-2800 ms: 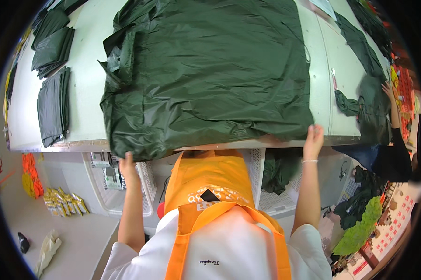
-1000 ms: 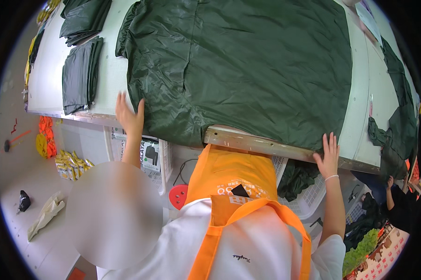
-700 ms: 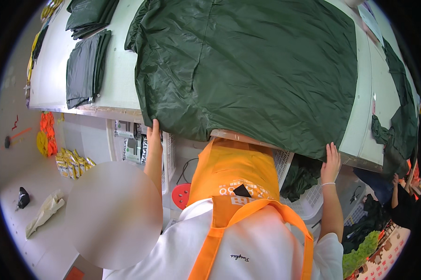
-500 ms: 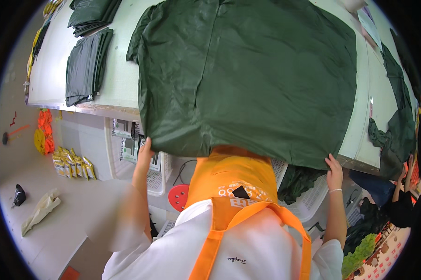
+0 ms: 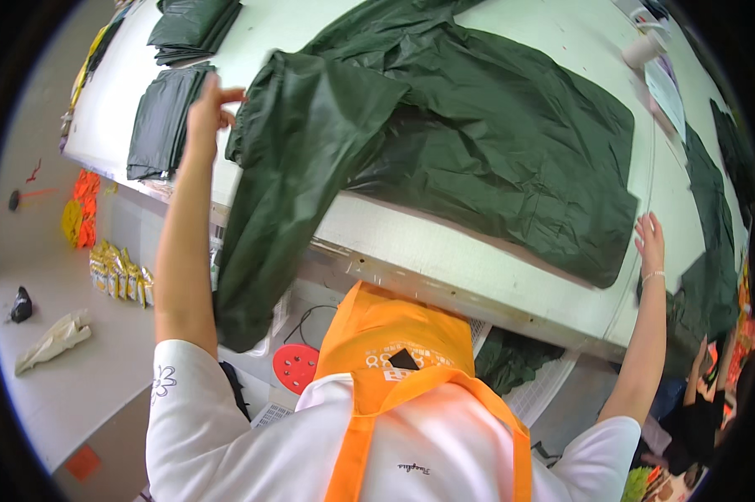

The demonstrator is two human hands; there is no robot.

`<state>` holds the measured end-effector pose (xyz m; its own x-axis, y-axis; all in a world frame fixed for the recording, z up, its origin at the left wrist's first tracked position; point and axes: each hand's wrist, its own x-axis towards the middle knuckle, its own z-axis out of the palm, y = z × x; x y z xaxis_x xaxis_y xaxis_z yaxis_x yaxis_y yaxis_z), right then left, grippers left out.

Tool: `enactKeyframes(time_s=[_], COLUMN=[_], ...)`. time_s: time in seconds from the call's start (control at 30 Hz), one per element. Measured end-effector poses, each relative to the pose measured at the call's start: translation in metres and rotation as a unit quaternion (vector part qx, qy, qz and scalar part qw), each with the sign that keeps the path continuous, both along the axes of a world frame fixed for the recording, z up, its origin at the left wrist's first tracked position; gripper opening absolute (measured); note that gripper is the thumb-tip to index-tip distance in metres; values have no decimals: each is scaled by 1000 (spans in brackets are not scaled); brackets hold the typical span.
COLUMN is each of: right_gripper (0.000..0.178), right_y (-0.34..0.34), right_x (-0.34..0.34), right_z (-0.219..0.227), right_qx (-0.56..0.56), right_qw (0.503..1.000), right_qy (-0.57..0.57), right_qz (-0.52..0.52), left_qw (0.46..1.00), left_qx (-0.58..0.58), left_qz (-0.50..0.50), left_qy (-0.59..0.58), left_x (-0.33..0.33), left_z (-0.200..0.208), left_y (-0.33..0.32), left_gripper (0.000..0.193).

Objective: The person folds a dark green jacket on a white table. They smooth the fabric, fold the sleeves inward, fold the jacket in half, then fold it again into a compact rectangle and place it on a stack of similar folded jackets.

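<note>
A dark green, slightly glossy garment (image 5: 511, 159), like a rain jacket, lies rumpled across the white table (image 5: 411, 238). One sleeve-like part (image 5: 289, 176) hangs over the front edge at the left. My left hand (image 5: 207, 117) is raised beside that part's upper end, fingers apart and pointing right, with nothing visible in them. At the right, my right hand (image 5: 650, 241) is open, its fingers stretched out just off the garment's right edge. Left of the garment lie two stacks of folded green garments, a nearer stack (image 5: 166, 121) and a farther stack (image 5: 195, 29).
Below the table are a white basket (image 5: 540, 389) with dark green cloth and a red round stool top (image 5: 296, 368). Yellow packets (image 5: 120, 272) stand at the left. A white roll (image 5: 643, 52) sits at the far right. Another person's arm (image 5: 697, 368) shows at the right.
The garment's lower edge has left both hands and lies back on the table, its left part folded over and hanging down. My left hand went up and away; my right hand moved right and up.
</note>
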<state>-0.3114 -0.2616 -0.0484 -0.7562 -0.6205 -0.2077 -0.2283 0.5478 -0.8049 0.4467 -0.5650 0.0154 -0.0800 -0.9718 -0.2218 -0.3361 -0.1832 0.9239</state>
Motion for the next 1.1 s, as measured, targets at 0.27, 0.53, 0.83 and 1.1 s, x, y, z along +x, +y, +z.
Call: enactKeyframes(time_s=[0.27,0.53,0.83,1.1], right_gripper=[49,38,27,44], right_y=[93,123,58,-29], right_x=[-6,12,116,434], right_z=[-78,-87,-45,20], right_qx=[115,111,79,176], right_qw=[993,993,858,815], right_qy=[-25,2,503,-213], right_qz=[22,35,69,509], left_qw=[971,980,827,819], left_qx=[8,-43,-77,-69], left_qz=[92,30,-23,-32], left_qy=[-223,-193,-557,-568], left_x=[13,34,12,12], left_z=[-99,-115,-132,-136], left_y=[77,71,80,77], left_gripper=[43,32,31,31])
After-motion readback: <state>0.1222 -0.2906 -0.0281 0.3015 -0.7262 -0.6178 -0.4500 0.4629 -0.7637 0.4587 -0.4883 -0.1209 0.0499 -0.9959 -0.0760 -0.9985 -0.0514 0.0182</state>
